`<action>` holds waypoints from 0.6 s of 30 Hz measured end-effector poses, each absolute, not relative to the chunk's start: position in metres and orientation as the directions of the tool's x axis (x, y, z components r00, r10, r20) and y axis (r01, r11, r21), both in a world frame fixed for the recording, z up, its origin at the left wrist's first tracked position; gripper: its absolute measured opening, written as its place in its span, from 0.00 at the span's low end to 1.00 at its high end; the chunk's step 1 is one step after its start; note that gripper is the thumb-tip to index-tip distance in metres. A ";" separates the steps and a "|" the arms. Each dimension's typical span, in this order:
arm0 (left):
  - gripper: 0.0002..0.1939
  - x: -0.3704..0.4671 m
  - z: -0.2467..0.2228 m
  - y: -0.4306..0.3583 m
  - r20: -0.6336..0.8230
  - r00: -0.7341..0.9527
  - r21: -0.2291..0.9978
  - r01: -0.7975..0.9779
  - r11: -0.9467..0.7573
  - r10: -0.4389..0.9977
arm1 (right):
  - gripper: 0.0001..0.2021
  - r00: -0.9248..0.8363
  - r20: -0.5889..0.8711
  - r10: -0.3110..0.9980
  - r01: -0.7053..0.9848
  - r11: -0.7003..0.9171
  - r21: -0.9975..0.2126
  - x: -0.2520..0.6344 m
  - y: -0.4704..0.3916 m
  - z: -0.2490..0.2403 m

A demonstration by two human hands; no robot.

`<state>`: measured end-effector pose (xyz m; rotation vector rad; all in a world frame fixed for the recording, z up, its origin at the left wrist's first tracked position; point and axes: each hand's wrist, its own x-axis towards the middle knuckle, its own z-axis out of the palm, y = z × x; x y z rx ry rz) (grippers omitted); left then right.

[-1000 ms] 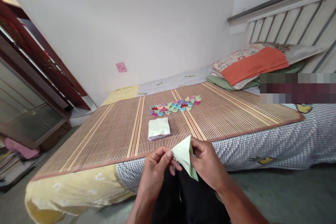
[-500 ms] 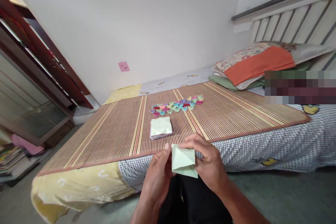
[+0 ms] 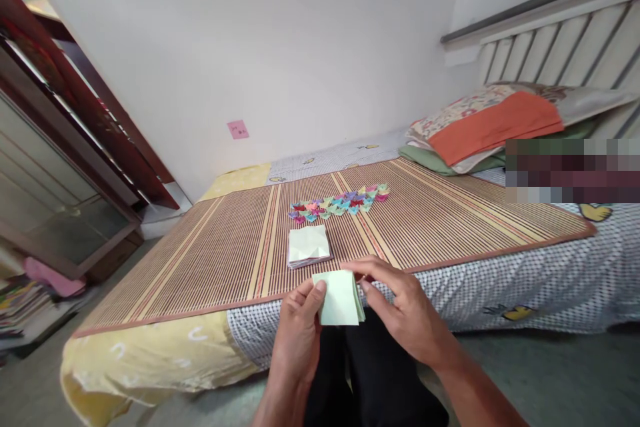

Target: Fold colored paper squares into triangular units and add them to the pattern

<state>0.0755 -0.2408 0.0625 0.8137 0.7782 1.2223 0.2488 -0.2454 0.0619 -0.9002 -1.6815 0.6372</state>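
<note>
At the lower centre of the frame, the left hand (image 3: 303, 317) pinches a folded pale green paper (image 3: 340, 298) by its left edge, thumb on top. The right hand (image 3: 400, 300), thumb and fingers parted, is at the paper's upper right corner; whether it grips is unclear. Just above, a stack of paper (image 3: 309, 245) sits on a striped mat (image 3: 225, 253), with colourful folded pieces (image 3: 340, 202) beyond it.

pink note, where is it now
In the head view, the pink note is left of centre on the white wall, above the bed's yellow far corner.
</note>
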 end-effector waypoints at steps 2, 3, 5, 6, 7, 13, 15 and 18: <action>0.15 0.075 0.060 -0.239 -0.052 0.126 0.869 -0.483 0.107 0.991 | 0.13 -0.045 0.458 0.888 0.200 0.457 -0.867 0.249 -0.245 0.062; 0.14 0.076 0.058 -0.239 -0.046 0.113 0.872 -0.480 0.095 0.993 | 0.12 -0.030 0.414 0.910 0.176 0.413 -0.894 0.247 -0.245 0.063; 0.13 0.077 0.057 -0.240 -0.039 0.094 0.877 -0.474 0.080 0.995 | 0.09 -0.056 0.365 0.929 0.149 0.369 -0.917 0.243 -0.245 0.063; 0.12 0.077 0.056 -0.240 -0.039 0.090 0.879 -0.471 0.077 0.995 | 0.08 -0.075 0.353 0.932 0.145 0.361 -0.921 0.240 -0.246 0.063; 0.12 0.078 0.056 -0.241 -0.039 0.088 0.880 -0.469 0.076 0.995 | 0.08 -0.083 0.348 0.934 0.145 0.357 -0.923 0.237 -0.246 0.063; 0.15 0.081 0.053 -0.244 -0.021 0.107 0.904 -0.423 0.064 0.994 | 0.13 0.015 0.351 0.936 0.130 0.346 -0.929 0.227 -0.246 0.058; 0.15 0.083 0.052 -0.245 -0.028 0.114 0.905 -0.420 0.074 0.993 | 0.12 0.029 0.361 0.932 0.130 0.354 -0.926 0.227 -0.246 0.058; 0.15 0.085 0.052 -0.247 -0.022 0.114 0.895 -0.440 0.071 0.993 | 0.10 -0.017 0.346 0.938 0.109 0.345 -0.932 0.228 -0.245 0.058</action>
